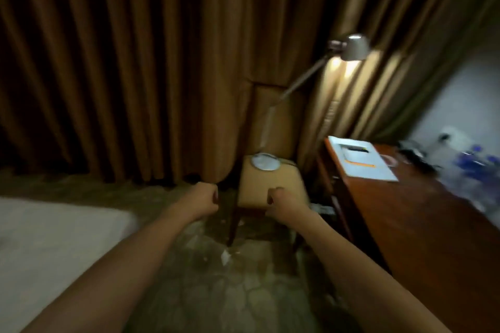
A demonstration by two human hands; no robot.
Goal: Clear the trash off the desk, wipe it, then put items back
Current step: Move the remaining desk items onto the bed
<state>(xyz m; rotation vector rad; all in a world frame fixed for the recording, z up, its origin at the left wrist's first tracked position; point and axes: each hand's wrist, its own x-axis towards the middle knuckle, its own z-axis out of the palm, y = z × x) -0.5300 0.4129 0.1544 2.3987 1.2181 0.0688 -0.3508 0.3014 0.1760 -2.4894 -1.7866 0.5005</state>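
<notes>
Head view: both arms reaching forward, frame blurred.
Left hand [206,199] is curling into an empty fist beside the bed [54,238]; right hand [281,201] is fisting likewise, before the chair [270,184]; white papers [361,161] are lying on the table [433,224], far right.

Brown curtains [135,62] hang in folds. The counter [419,224] is reddish-brown wood. The chair [270,186] seat is tan, the bed [54,238] white.
</notes>
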